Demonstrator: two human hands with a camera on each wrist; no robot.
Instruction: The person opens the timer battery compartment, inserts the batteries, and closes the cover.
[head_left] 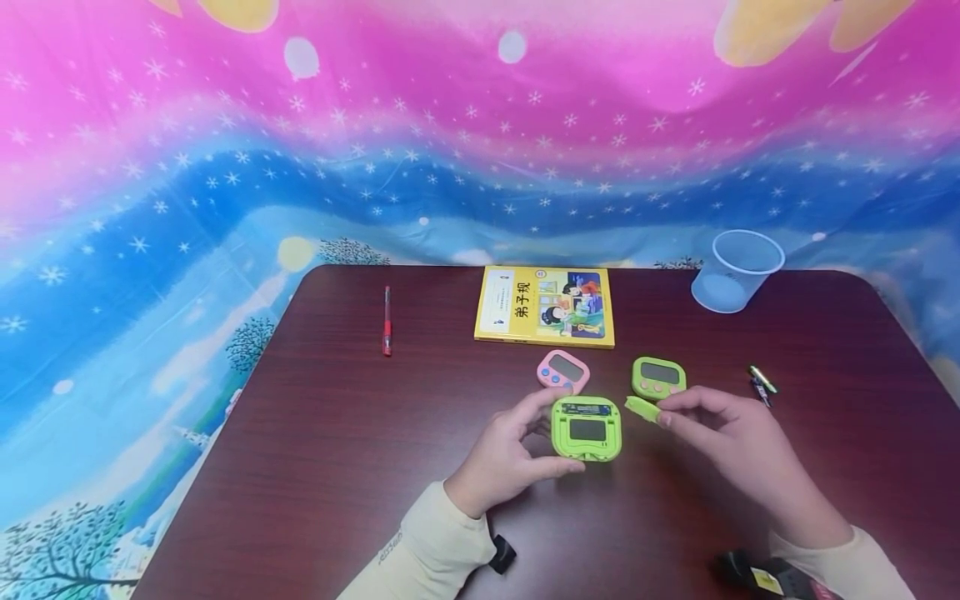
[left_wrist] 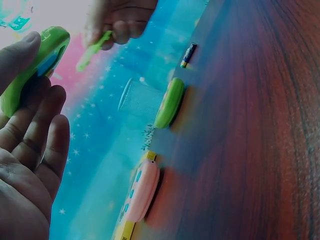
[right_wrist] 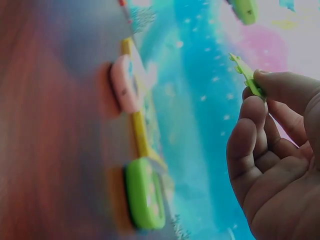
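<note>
At lower centre of the frame: one green device [head_left: 587, 451], back showing, battery slot [head_left: 566, 408] uncovered, dark cell [head_left: 588, 409] apparently inside; held by the left hand [head_left: 510, 450], fingers [head_left: 534, 405] and thumb [head_left: 557, 468] gripping its edges. Just right of it: one small green cover [head_left: 642, 408], tabs [right_wrist: 238, 69] showing, pinched by the right hand [head_left: 738, 437]. Middle right: two loose batteries [head_left: 765, 381], close together on the table [head_left: 360, 433]. Step in hand, by judgement: battery-compartment work, cover off; next move, if the cell is to stay, would call for aligning the tabs with the slot
</note>
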